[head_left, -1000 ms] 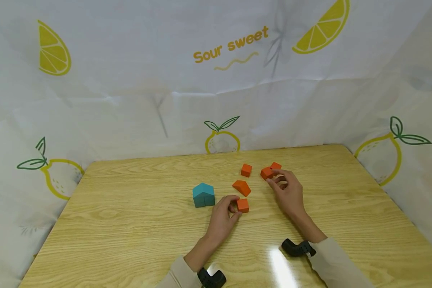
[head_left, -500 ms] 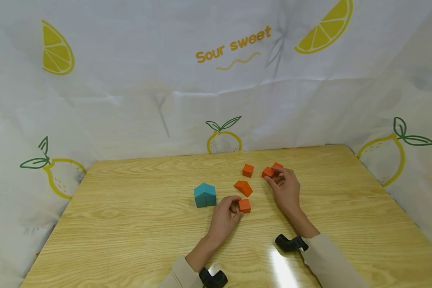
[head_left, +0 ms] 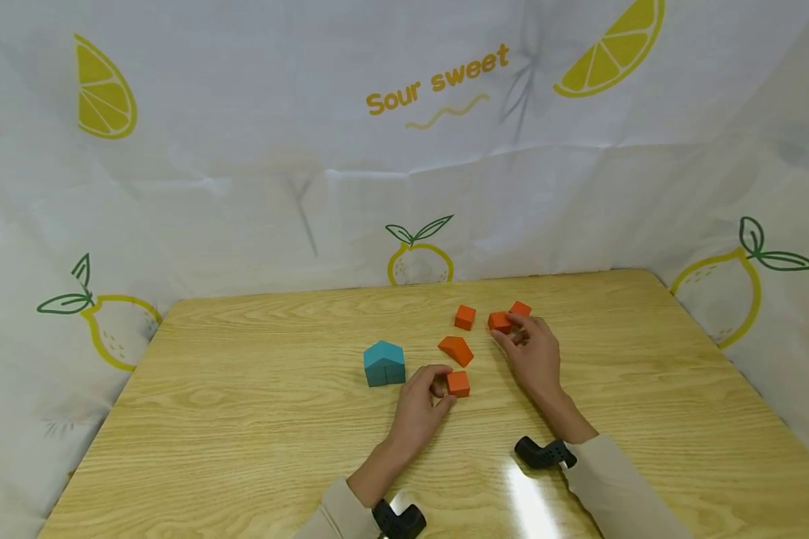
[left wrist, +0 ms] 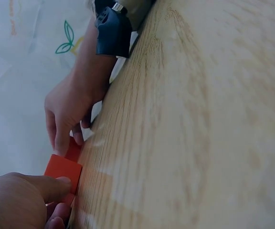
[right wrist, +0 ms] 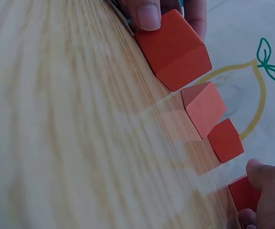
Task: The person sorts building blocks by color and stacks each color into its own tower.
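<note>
Left grip [head_left: 419, 408]: your thumb and fingers pinch the near orange block [head_left: 458, 384], which sits on the counter [head_left: 243, 449] just to the right of the teal blocks [head_left: 384, 364]. Right grip [head_left: 536, 358]: your thumb and forefinger pinch the far red block [head_left: 499, 323], near the counter's far edge. A rear red block [head_left: 521, 308] lies just behind it; contact between those two cannot be confirmed.

Assessment: the step in hand appears to be handling both blocks by fingertip. Set thumb and finger on opposite faces, low and level, so that neither block tips. Use light pressure; small, smooth-looking blocks may twist under a hard squeeze. Watch your right forefinger, since it is near the rear block and could nudge it. Hold both paths clear of the orange wedge [head_left: 456, 349], between your two blocks, and of the loose red cube [head_left: 465, 317] beyond it. Release only when a block's base lies flat.
</note>
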Tool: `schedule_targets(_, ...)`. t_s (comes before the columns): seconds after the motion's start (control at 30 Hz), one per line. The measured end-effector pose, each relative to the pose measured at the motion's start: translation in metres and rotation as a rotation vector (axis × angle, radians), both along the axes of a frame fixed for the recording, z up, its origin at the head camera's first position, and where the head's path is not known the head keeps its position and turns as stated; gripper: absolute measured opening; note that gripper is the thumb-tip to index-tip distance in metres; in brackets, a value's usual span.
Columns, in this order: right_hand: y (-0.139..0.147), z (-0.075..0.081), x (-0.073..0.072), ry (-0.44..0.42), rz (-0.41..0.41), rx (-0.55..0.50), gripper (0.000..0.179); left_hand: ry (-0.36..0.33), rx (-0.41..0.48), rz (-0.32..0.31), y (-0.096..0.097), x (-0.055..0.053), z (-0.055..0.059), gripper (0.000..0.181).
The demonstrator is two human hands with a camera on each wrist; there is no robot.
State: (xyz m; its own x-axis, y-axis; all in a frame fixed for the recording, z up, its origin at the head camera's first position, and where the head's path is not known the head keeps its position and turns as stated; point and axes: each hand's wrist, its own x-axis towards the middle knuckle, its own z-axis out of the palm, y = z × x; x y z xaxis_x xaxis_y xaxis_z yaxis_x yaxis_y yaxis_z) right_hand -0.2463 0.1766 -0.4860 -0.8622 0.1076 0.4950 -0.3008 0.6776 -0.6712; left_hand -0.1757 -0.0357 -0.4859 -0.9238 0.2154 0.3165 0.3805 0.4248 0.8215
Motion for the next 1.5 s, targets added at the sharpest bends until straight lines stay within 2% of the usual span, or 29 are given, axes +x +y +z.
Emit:
schedule_targets(0.1,-0.001,0.0,-0.001,-0.006,0.03,0.022,0.044,0.001,0.001,0.001,0.0,0.0,0.0,0.035)
schedule_targets(0.3,-0.001,0.0,-0.002,0.039,0.091,0.053,0.045,0.017,-0.006,0.002,-0.001,-0.001,-0.002,0.035)
schedule_targets(0.43,0.0,-0.001,-0.002,0.048,0.109,0.086,0.045,0.01,0.001,-0.002,0.0,-0.001,-0.002,0.035)
schedule_targets(0.7,0.0,-0.001,-0.001,-0.01,0.116,0.122,0.045,0.014,0.003,-0.008,0.0,-0.002,-0.002,0.035)
schedule_targets(0.83,0.0,-0.001,0.0,0.006,0.118,0.121,0.042,0.022,0.005,-0.008,-0.001,-0.001,-0.001,0.036)
schedule_targets(1.1,0.002,-0.002,0.002,0.02,0.124,0.06,0.04,0.011,-0.014,-0.003,-0.001,-0.001,-0.001,0.037)
schedule_targets(1.5,0.002,0.003,0.01,-0.032,0.187,-0.027,0.039,0.002,-0.026,0.007,0.0,-0.001,0.0,0.038)
